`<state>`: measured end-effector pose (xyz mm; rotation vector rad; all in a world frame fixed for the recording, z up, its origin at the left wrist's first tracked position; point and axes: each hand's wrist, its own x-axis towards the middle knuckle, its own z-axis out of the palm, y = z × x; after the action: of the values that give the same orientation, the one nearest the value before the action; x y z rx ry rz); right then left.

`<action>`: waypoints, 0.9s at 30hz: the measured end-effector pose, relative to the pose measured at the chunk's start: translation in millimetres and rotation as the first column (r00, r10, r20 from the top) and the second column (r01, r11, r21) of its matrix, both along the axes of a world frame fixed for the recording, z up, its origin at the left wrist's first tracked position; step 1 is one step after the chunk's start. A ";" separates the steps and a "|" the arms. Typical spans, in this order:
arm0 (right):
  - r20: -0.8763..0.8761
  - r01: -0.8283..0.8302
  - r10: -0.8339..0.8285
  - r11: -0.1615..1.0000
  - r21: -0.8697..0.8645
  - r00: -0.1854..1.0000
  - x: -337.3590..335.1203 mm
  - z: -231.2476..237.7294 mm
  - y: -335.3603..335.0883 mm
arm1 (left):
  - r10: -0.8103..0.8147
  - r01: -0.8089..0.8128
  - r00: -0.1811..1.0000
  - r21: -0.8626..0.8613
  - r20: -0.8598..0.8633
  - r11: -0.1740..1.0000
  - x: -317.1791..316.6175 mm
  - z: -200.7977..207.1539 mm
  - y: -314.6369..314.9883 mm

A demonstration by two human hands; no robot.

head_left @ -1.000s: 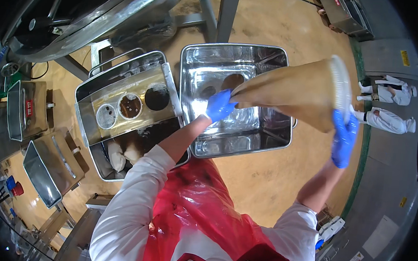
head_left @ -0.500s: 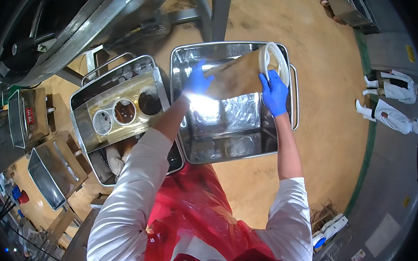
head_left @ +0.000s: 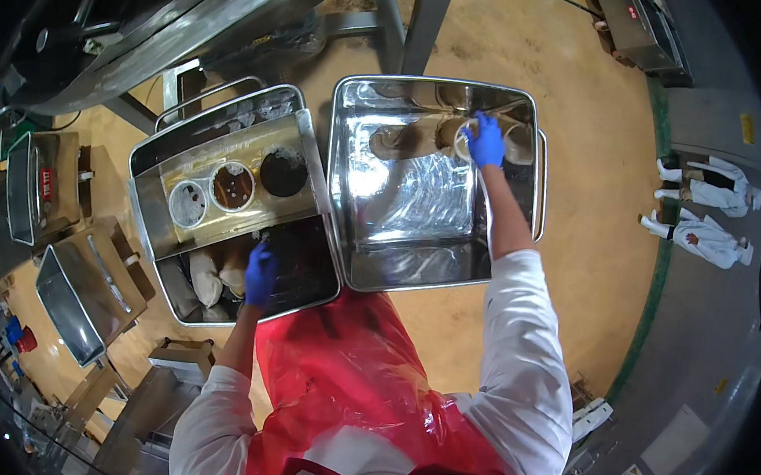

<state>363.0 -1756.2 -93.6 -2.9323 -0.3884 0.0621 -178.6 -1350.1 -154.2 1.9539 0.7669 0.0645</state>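
My right hand (head_left: 486, 141), in a blue glove, closes on the rim of a white-rimmed round container (head_left: 463, 143) inside the right-hand metal bin (head_left: 413, 279). Brownish patches spread along the bin's far side, beside the container; I cannot tell reflections from contents there. My left hand (head_left: 260, 275), also gloved in blue, is over the near part of the left-hand metal bin (head_left: 292, 297), by pale filled bags (head_left: 205, 280). Its fingers are too dark and blurred to read. Beyond it a metal tray (head_left: 208, 241) holds three round tubs, one with whitish contents (head_left: 188, 204), one brown (head_left: 231, 186), one dark (head_left: 283, 172).
A large steel machine (head_left: 201, 22) on grey legs stands at the far left. Two more metal bins (head_left: 84, 305) are on the left floor. Two people in white (head_left: 707, 238) are by the right wall. A red plastic apron (head_left: 337, 349) hangs before me.
My left hand has left the right-hand bin and moved left and nearer, over the left-hand bin. The white-rimmed container, tilted and raised before, is lower in the bin, with my right hand still on it.
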 end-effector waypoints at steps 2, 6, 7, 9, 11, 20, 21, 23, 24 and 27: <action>0.048 -0.136 0.134 0.989 0.050 0.990 -50.1 -11.7 23.1 | 0.230 -0.237 0.968 -0.074 -0.096 0.969 -60.0 -25.2 24.2; -0.095 -0.128 0.183 0.901 0.415 0.978 -188.5 -54.1 63.9 | 0.563 -0.578 0.816 -0.210 -0.131 0.788 -158.4 -62.5 63.0; -0.224 -0.003 0.152 0.833 0.553 0.963 -222.3 -60.8 76.7 | 0.602 -0.603 0.794 -0.236 -0.087 0.762 -177.7 -65.0 73.5; -0.396 0.069 0.077 0.937 0.342 0.915 -269.2 -52.7 110.5 | 0.633 -0.634 0.768 -0.254 -0.095 0.731 -212.1 -65.0 96.0; -0.338 -0.046 0.169 0.938 0.343 0.926 -298.0 -60.5 148.4 | 0.618 -0.693 0.720 -0.277 -0.315 0.666 -239.8 -60.9 115.7; -0.422 -0.550 0.605 0.794 0.260 0.675 -401.6 -47.8 463.1 | 0.474 -0.740 0.672 -0.529 -0.569 0.416 -291.6 -64.8 179.7; -0.381 -0.605 0.671 0.740 0.294 0.636 -405.7 -70.8 486.0 | 0.458 -0.728 0.685 -0.538 -0.566 0.425 -290.7 -62.2 183.3; -0.512 -0.612 0.622 0.760 0.216 0.592 -409.8 -112.7 533.3 | 0.428 -0.707 0.707 -0.552 -0.563 0.441 -292.0 -58.1 187.6; -0.574 -0.618 0.588 0.767 0.173 0.570 -409.1 -135.5 553.8 | 0.429 -0.696 0.718 -0.576 -0.549 0.429 -293.9 -56.3 188.2; -0.714 -0.366 0.409 0.903 0.227 0.568 -403.2 -239.2 585.4 | 0.411 -0.654 0.755 -0.628 -0.511 0.422 -293.5 -56.6 191.4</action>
<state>-40.2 -1170.8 -332.7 -2.3871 -0.8442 1.2590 -472.1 -1158.6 -210.8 0.7959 1.3395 -0.1535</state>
